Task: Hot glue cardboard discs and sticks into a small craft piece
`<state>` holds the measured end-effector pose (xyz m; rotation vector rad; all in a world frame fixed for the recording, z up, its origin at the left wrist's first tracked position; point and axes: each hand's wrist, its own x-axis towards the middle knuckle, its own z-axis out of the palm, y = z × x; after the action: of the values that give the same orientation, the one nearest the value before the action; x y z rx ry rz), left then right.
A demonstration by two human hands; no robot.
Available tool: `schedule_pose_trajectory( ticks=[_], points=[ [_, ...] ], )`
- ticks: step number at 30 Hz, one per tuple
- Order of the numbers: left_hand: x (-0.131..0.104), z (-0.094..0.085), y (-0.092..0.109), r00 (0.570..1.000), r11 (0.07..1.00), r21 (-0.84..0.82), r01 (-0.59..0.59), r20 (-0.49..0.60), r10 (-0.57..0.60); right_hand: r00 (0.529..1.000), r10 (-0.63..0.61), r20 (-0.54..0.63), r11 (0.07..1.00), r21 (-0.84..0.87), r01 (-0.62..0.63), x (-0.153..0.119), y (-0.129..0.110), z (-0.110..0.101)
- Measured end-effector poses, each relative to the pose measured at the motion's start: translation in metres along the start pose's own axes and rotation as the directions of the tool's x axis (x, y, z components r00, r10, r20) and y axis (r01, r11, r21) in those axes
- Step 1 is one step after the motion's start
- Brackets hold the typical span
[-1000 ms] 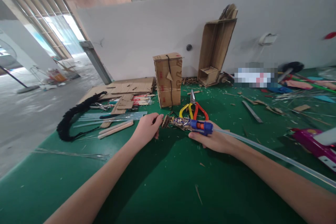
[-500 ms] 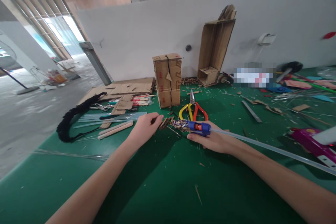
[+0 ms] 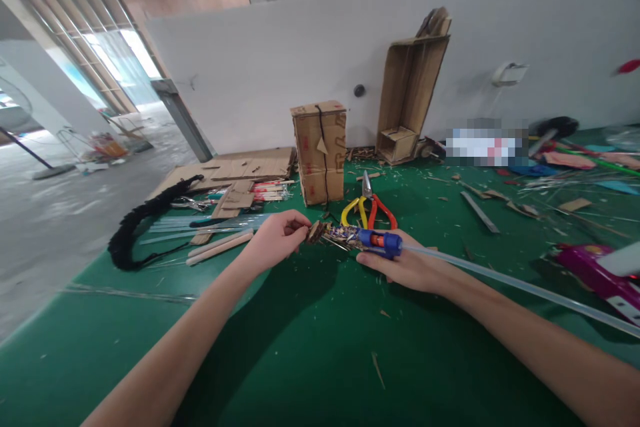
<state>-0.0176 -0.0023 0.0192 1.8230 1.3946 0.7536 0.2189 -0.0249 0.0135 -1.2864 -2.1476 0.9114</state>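
My left hand (image 3: 280, 239) pinches a small brown cardboard piece (image 3: 315, 232) between thumb and fingers, close above the green table (image 3: 310, 340). In my right hand (image 3: 400, 267) is a blue glue gun (image 3: 380, 243), its speckled, crusted front end pointing left at the cardboard piece. A long clear glue stick (image 3: 500, 280) runs out of the gun's back toward the right edge. Pliers (image 3: 367, 203) with one yellow and one orange-red handle lie just behind the gun. Whether gun tip and cardboard touch is too small to tell.
An upright cardboard box (image 3: 320, 157) stands behind my hands. A taller open cardboard form (image 3: 413, 93) leans on the white wall. To the left lie a black fuzzy strip (image 3: 130, 233) and pale sticks (image 3: 220, 248); at right, a magenta device (image 3: 595, 277).
My left thumb and fingers have closed on the small cardboard piece, which is now turned and slightly raised beside the gun's tip. My right hand and the glue gun have stayed put.
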Motion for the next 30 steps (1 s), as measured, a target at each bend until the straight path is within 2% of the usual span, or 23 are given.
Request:
schedule_pose_trajectory(
  ticks=[3, 7, 14, 20, 24, 30],
  points=[
    [0.0, -0.0031, -0.0013, 0.999, 0.999, 0.023, -0.032, 0.012, 0.032, 1.0, -0.008, -0.013, 1.0, 0.01, 0.008, -0.0005, 0.0, 0.0003],
    [0.0008, -0.0052, -0.0026, 0.996, 0.995, 0.071, -0.075, -0.039, 0.078, 1.0, -0.013, -0.024, 1.0, 0.021, 0.013, -0.001, 0.0009, 0.0009],
    [0.0012, -0.0034, -0.0007, 0.996, 0.997, 0.047, -0.069, -0.056, 0.071, 0.999, -0.027, -0.035, 0.999, 0.043, 0.029, -0.0011, 0.0003, 0.0016],
    [0.0008, -0.0011, 0.0027, 0.989, 0.997, 0.026, -0.079, -0.122, 0.082, 0.996, -0.092, -0.01, 0.995, 0.026, 0.092, -0.0007, -0.0008, 0.0017],
    [0.0004, 0.0002, 0.0031, 0.99, 0.998, 0.017, -0.065, -0.125, 0.067, 0.99, -0.139, 0.021, 0.99, 0.038, 0.138, -0.0005, 0.0, 0.0016],
    [0.0006, -0.0003, 0.0031, 0.99, 0.997, 0.008, -0.072, -0.119, 0.073, 0.993, -0.113, 0.033, 0.993, 0.045, 0.111, -0.0013, -0.0017, 0.001]
  ],
)
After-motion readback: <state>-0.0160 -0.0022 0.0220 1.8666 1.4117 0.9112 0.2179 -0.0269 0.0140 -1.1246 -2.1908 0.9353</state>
